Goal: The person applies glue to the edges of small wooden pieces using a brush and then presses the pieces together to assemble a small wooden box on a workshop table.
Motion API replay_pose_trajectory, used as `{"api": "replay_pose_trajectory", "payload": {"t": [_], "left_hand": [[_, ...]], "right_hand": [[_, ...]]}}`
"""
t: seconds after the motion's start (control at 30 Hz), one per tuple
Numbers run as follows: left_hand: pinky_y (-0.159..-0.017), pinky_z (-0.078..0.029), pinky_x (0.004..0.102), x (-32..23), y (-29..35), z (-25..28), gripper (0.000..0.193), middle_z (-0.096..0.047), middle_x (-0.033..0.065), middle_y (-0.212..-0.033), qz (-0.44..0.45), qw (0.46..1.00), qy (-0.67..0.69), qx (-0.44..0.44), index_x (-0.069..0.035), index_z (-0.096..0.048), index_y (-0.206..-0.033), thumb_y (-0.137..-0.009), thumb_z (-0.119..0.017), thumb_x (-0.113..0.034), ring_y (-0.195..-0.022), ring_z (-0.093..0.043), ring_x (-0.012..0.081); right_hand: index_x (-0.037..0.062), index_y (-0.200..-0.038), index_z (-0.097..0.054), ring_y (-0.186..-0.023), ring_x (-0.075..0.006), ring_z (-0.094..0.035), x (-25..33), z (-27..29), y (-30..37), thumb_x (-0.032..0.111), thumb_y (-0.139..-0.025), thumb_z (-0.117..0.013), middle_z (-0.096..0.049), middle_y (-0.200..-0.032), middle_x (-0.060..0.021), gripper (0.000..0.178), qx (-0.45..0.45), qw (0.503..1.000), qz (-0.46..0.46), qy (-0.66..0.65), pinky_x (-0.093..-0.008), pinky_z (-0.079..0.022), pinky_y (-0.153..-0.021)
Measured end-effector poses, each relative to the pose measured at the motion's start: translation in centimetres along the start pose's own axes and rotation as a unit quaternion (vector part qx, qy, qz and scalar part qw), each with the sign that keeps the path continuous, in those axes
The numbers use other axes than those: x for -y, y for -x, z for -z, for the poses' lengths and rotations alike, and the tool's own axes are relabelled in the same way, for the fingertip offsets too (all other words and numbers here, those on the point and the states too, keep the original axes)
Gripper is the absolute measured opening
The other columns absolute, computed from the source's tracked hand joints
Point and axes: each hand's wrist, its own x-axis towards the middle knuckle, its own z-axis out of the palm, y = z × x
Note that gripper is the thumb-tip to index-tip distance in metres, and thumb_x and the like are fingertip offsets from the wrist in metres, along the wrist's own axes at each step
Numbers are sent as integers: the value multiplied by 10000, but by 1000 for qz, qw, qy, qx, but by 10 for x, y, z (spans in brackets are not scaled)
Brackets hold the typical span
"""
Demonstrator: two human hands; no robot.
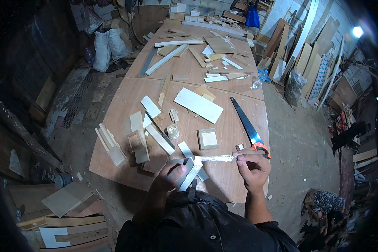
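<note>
The left hand (171,174) has its fingers clamped on a wooden block (190,173), which lies to their right, tilted above the near part of the worktop (229,180). The right hand (255,168) pinches the right end of a thin white-smeared strip (216,158) between its fingers; the strip runs left from them to the block's upper end, whether touching I cannot tell. A saw (247,122) lies just beyond the right hand, a small jar (173,132) beyond the left

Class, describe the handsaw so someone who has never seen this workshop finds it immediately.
Start at the large wooden table in the centre. On its right side, just beyond the right hand, lies the handsaw. Its long metal blade and orange handle distinguish it from the pale wood pieces nearby.
</note>
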Motion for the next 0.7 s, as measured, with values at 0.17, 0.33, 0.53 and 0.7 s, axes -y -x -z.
{"api": "replay_pose_trajectory", "payload": {"t": [0.17, 0.33, 0.53, 0.7], "left_hand": [[-770, -469, 280, -10, -13, -2, 399, -619, 73, -900, -12, 994, 58, 91, 26, -616, -1060, -953, -573, -356, -809, -572, 135], [-751, -465, 281, -13, -14, -3, 400, -612, 67, -875, -12, 989, 79, 124, 24, -616, -1025, -950, -577, -366, -784, -562, 132], [-729, -460, 282, -15, -15, -1, 404, -604, 60, -844, -12, 984, 92, 151, 23, -616, -983, -945, -582, -378, -755, -551, 127], [-710, -456, 283, -13, -16, 5, 410, -597, 55, -819, 0, 978, 100, 183, 21, -616, -949, -942, -587, -388, -730, -541, 124]], "right_hand": [[-8, -885, -642, -852, -232, -678, -4, 5, 1, -93, -775, -675, -696, -900, -161, 143, 28, 999, 19, 14, -365, -538, -804], [-6, -836, -637, -837, -226, -675, -4, 3, -1, -88, -780, -667, -691, -903, -182, 103, -19, 1000, 10, 3, -337, -547, -739], [-17, -851, -631, -843, -225, -672, -7, 1, -3, -87, -792, -655, -681, -911, -183, 94, 70, 997, 28, -9, -326, -552, -746], [-39, -890, -652, -842, -223, -664, -5, -3, 5, -90, -787, -661, -674, -921, -182, 115, 41, 998, -34, -17, -327, -542, -742]]}}
